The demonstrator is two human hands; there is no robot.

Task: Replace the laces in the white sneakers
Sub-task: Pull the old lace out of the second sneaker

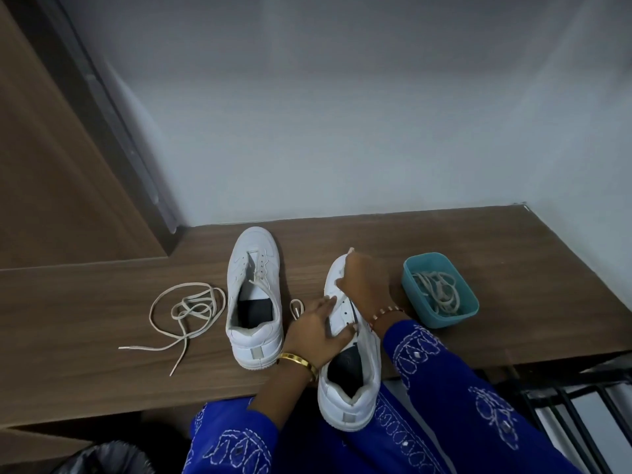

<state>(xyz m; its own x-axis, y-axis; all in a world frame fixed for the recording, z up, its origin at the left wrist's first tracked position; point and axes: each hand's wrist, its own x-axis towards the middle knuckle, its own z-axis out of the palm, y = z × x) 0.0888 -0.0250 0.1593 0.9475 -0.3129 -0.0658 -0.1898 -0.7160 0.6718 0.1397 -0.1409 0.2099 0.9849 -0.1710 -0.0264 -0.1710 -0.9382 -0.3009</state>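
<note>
Now left hand [316,331] lies flat on near sneaker [352,357], fingers straight; right hand [362,280] pinches its tongue. Tip: keep tongue pulled fwd & eyelets exposed w/ shoe steady.

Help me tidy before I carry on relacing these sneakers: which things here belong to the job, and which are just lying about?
Belongs to the job:
- sneaker in hand, left hand and right hand on it
- second sneaker, on the table
- loose lace beside it
- teal tub holding more laces

Just lying about:
- black bag below the table
- metal rack at the right
</note>
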